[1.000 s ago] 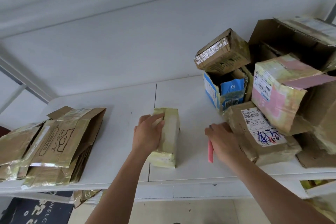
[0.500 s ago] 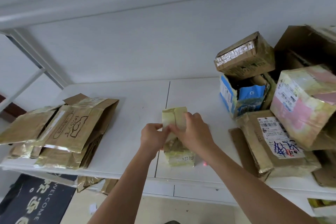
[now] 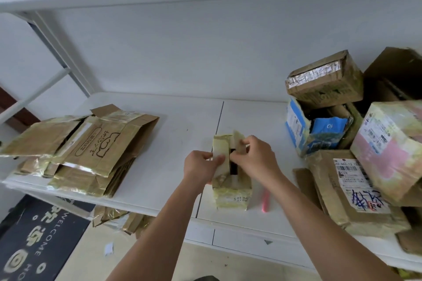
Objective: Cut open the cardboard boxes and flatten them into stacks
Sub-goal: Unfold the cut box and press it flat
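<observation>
The small taped box (image 3: 231, 186) on the worktop (image 3: 173, 143) is held at its flaps, each pinched by left hand (image 3: 201, 166) and right hand (image 3: 257, 161) grip

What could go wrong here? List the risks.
1. The pink cutter lies near the white table's front edge; an arm might knock it off.
2. The left hand and right hand are pulling the small tape-covered cardboard box's flaps apart; they may tear unevenly.
3. The leaning pile of unopened boxes could topple.
</observation>
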The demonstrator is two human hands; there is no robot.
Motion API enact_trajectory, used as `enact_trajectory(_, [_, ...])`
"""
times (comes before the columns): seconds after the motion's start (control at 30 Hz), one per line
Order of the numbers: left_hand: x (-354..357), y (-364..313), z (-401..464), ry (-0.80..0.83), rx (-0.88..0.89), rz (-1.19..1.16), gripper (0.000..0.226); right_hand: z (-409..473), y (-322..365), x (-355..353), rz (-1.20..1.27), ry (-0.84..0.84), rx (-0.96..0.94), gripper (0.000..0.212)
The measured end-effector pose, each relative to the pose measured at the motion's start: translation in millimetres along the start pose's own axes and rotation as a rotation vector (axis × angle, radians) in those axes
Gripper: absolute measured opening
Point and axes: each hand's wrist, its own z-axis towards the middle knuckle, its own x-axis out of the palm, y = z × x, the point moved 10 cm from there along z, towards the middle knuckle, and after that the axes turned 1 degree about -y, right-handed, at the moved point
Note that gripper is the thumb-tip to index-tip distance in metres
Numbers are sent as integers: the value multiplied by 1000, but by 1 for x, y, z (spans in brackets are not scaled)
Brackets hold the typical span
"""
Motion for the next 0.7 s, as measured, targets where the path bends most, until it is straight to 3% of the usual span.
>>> enact_trajectory(0.1, [-3, 1, 1, -12, 4, -6, 13, -1, -18, -14, 325, 74, 42, 19])
enact_trajectory(0.27, [4, -20, -5, -51, 114, 285, 22, -11, -51, 2, 790, 241, 209, 24])
enact_trajectory(0.33, [6, -25, -11, -57, 107, 316, 44, -12, -60, 4, 879, 213, 253, 25])
enact_trajectory(0.5, [23, -30, -26, -15, 104, 471, 52, -17, -72, -3, 923, 103, 283, 26])
enact_trajectory(0.57, [28, -32, -26, 19, 123, 415, 36, -19, -77, -5, 944, 97, 290, 27])
enact_trajectory(0.63, [26, -36, -24, 107, 125, 178, 17, -23, -85, -10, 954, 77, 311, 26])
enact_trajectory(0.7, [23, -35, -19, 199, 94, -36, 25, -25, -96, -16, 911, 32, 350, 27])
